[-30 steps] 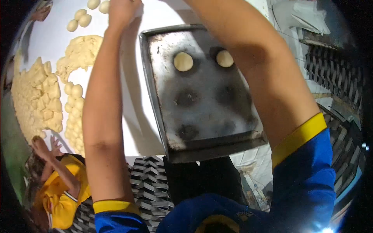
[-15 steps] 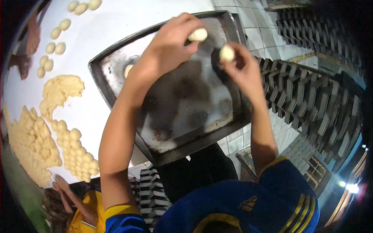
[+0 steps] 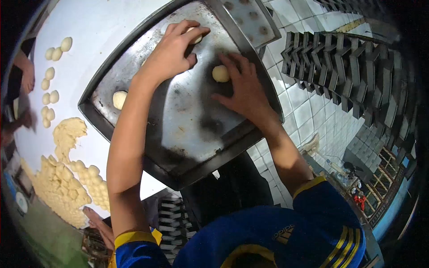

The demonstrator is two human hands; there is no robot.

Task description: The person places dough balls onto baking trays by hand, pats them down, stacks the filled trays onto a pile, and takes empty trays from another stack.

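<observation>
A dark, worn metal tray (image 3: 187, 167) lies before me, partly over the white table. My left hand (image 3: 172, 53) is over its far part, fingers curved and spread around a pale dough ball (image 3: 195, 36) on the tray. My right hand (image 3: 243, 87) is to the right, fingers apart, beside another dough ball (image 3: 220, 73) resting on the tray. A third dough ball (image 3: 119, 99) sits near the tray's left side, next to my left forearm. A further ball is mostly hidden behind my left wrist.
On the white table (image 3: 91, 40) are small groups of dough balls (image 3: 56, 54), a flat dough piece (image 3: 67, 134) and a cut dough mass (image 3: 58, 187). Other people's hands (image 3: 26, 71) show at the left. A second tray (image 3: 254, 22) and stacked dark metal pieces (image 3: 344, 67) lie right.
Both hands have lowered their dough balls onto the tray, and their fingers have opened around or beside them. The view has turned, bringing a second tray into sight.
</observation>
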